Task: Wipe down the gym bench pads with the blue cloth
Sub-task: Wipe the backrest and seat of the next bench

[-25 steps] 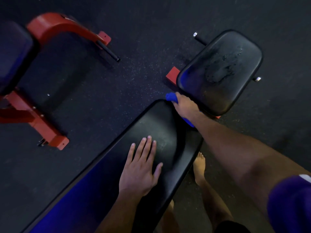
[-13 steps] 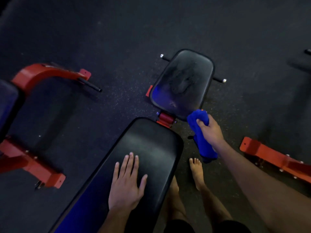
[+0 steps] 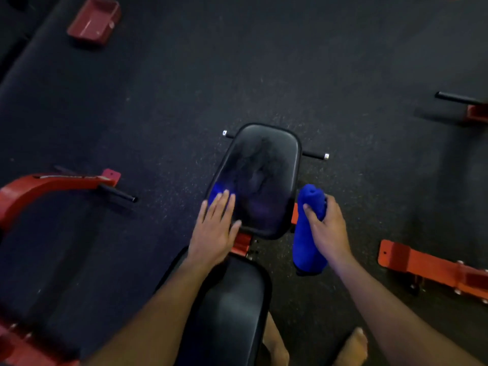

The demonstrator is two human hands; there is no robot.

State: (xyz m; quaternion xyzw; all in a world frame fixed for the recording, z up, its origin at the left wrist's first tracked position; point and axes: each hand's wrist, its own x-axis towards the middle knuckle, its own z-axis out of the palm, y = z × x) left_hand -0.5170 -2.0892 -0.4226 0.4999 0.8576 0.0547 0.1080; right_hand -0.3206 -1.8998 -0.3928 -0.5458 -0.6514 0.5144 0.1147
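Observation:
The black seat pad [image 3: 260,178] of the gym bench lies in the middle of the view, with smeared marks on its surface. The long black back pad [image 3: 232,307] runs from it toward me. My left hand [image 3: 215,228] rests flat on the seat pad's near left corner, fingers straight. Just right of the seat pad, my right hand [image 3: 326,228] grips the bunched blue cloth [image 3: 307,233], which hangs down beside the pad without touching its top.
Dark rubber floor all round. A red bench frame [image 3: 39,186] with a black peg stands at the left. Orange-red frame feet [image 3: 433,268] lie at the right, another at the far right [image 3: 475,112]. A red tray-like foot [image 3: 92,21] is at top left. My bare feet [image 3: 351,347] stand beside the bench.
My left hand moved from the back pad forward onto the seat pad's near left corner. My right hand with the cloth stays beside the seat pad. My view shifted forward over the bench.

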